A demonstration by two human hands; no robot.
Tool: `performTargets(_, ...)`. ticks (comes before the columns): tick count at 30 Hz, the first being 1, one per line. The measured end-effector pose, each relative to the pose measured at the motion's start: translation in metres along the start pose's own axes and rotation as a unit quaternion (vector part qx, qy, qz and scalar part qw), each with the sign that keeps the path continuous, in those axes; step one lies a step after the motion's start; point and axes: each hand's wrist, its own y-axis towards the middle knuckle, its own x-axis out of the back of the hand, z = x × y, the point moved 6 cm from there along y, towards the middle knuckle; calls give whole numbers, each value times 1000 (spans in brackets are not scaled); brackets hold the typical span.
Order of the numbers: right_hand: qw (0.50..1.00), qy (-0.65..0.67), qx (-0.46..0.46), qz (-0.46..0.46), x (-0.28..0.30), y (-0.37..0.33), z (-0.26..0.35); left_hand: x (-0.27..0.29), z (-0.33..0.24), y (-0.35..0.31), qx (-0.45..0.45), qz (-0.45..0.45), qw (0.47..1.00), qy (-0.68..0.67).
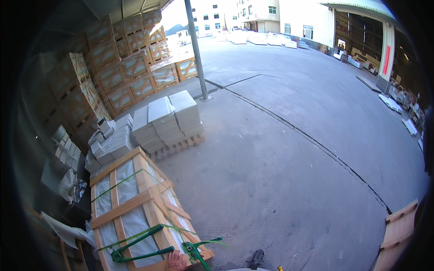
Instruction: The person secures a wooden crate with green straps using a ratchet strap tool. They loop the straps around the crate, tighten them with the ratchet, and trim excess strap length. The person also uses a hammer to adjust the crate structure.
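A wooden crate (121,210) with white-wrapped contents and green straps (118,184) stands at the lower left. On its top lies a green long-handled strapping sealer (118,256), its two handles apart. A green strap tensioner (193,251) sits at the crate's near right edge, and a loose strap end sticks out to the right of it. My left hand (176,260) rests on the crate's wood between the sealer's lower handle end and the tensioner, fingers stretched out. The picture's lower edge cuts off its wrist. No right hand shows.
Stacked pale slabs (168,118) stand on a pallet beyond the crate, near a metal post (196,49). Tall wooden crates (124,67) line the left. A wooden panel (398,235) stands at the lower right. My shoe (257,258) is on the concrete floor (271,180).
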Motion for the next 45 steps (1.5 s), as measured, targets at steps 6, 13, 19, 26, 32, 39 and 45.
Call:
performTargets(6,945,-314,88,-4,93,61,25,13,-25,-20,371,-66,926,25)
performTargets(13,878,-429,165,-137,129,105,162,-13,-29,-30,620,-107,776,31)
performTargets(19,939,-287,187,-39,18,8,338,-16,-33,-16,621,-127,767,101)
performTargets(26,828,-415,376,40,-141,-116,475,-9,-28,-15,637,-104,758,98)
performTargets(32,593,-519,609,92,-312,-209,571,-2,-28,-13,629,-139,759,95)
performTargets(39,484,-538,673,152,-520,-230,633,15,-35,-3,676,-153,716,85)
performTargets(45,516,-519,609,306,-580,-147,651,-43,-138,21,811,-246,526,62)
